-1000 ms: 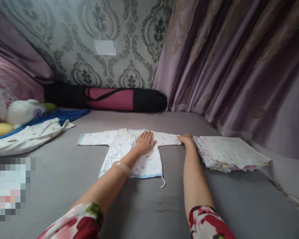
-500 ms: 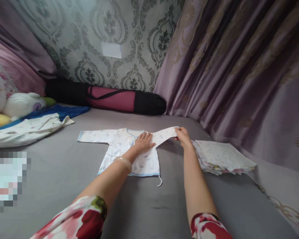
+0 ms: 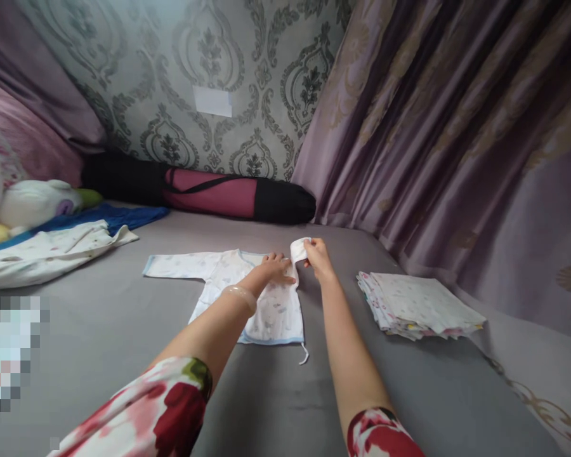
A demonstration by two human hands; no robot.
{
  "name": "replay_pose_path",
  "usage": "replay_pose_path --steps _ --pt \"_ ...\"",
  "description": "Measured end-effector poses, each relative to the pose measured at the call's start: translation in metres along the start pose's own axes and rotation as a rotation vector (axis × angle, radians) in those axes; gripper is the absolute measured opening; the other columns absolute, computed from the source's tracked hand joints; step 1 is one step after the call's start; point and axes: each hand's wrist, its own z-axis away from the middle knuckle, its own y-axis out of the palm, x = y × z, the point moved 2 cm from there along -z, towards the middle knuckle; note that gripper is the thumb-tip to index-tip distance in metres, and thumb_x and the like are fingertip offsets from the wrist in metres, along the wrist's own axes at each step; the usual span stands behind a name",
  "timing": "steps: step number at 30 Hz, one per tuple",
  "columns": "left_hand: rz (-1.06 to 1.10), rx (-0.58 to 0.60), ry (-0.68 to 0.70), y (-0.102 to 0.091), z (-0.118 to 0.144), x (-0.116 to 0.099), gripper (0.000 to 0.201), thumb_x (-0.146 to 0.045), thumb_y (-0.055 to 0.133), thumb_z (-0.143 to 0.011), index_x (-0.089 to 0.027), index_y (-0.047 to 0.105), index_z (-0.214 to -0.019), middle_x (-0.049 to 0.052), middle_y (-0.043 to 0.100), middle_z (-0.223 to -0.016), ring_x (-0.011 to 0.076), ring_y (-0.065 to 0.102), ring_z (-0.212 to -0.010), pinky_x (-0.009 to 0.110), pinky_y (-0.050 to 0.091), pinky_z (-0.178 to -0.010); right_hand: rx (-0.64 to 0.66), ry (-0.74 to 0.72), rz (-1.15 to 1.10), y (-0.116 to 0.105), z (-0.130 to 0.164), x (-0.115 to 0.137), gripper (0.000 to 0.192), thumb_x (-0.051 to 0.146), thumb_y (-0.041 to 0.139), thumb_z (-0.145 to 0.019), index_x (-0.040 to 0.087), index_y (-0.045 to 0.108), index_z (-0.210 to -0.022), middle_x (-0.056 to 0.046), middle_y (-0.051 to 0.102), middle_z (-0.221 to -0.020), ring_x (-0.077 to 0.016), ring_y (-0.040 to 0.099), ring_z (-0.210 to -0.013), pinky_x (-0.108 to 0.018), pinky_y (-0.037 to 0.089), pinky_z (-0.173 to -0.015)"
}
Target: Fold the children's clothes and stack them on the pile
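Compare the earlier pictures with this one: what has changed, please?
The right hand, still holding one sleeve, has lifted it and moved left, toward the middle of the shirt. The left hand stays on the shirt; the other sleeve still lies stretched out, and the cloth stack keeps its place.

Shirt (image 3: 276,314): white, blue-trimmed; I see its body flat on grey sheet (image 3: 266,393).
Left sleeve (image 3: 181,265): stretched straight out.
Right sleeve (image 3: 299,250): raised, bent.

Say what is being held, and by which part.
The right hand holds the white shirt by the sleeve on the right, near its end; the left hand rests on the shirt's front.
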Motion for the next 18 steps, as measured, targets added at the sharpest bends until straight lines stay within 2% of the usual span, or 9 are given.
replay_pose_path --steps 4,7,10,14,18 --pt "0.044 -0.06 0.033 -0.004 -0.001 0.003 0.061 -0.06 0.063 -0.075 -0.024 0.058 -0.124 0.015 0.048 -0.137 0.0369 0.041 -0.128 0.051 0.036 -0.103 -0.003 0.028 0.001 0.009 0.0 -0.002 0.014 0.024 0.051 -0.092 0.014 0.056 -0.1 0.006 0.054 -0.056 -0.0075 0.049 -0.04 -0.015 0.033 -0.033" --pt "0.079 -0.102 0.062 -0.006 0.006 0.014 0.064 -0.056 0.064 -0.077 -0.022 0.052 -0.131 0.013 0.047 -0.14 0.0313 0.045 -0.127 0.043 0.039 -0.103 -0.01 0.044 0.02 0.015 -0.003 -0.008 0.017 0.028 0.05 -0.093 0.014 0.056 -0.101 0.004 0.057 -0.061 -0.0085 0.052 -0.042 -0.015 0.035 -0.035" --pt "0.097 -0.183 0.035 -0.008 0.022 0.035 0.06 -0.045 0.057 -0.085 -0.022 0.044 -0.139 0.014 0.043 -0.145 0.0294 0.044 -0.13 0.044 0.039 -0.105 -0.017 0.032 0.099 0.024 -0.005 -0.013 0.022 0.032 0.047 -0.093 0.015 0.055 -0.105 0.0 0.062 -0.071 -0.0101 0.056 -0.047 -0.017 0.04 -0.037" --pt "0.107 -0.306 -0.063 -0.003 0.058 0.071 0.052 -0.038 0.052 -0.089 -0.019 0.046 -0.137 0.016 0.046 -0.143 0.0328 0.045 -0.13 0.051 0.037 -0.105 -0.016 -0.002 0.248 0.041 -0.001 -0.018 0.027 0.037 0.044 -0.093 0.017 0.052 -0.11 -0.007 0.066 -0.092 -0.0128 0.06 -0.054 -0.021 0.047 -0.043" --pt "0.068 -0.344 -0.151 0.006 0.09 0.099 0.048 -0.037 0.05 -0.09 -0.021 0.047 -0.135 0.014 0.047 -0.143 0.0317 0.043 -0.132 0.049 0.038 -0.104 0.045 -0.097 0.446 0.063 0.009 -0.02 0.032 0.036 0.033 -0.097 0.018 0.049 -0.119 -0.011 0.067 -0.101 -0.0183 0.066 -0.072 -0.028 0.053 -0.062"
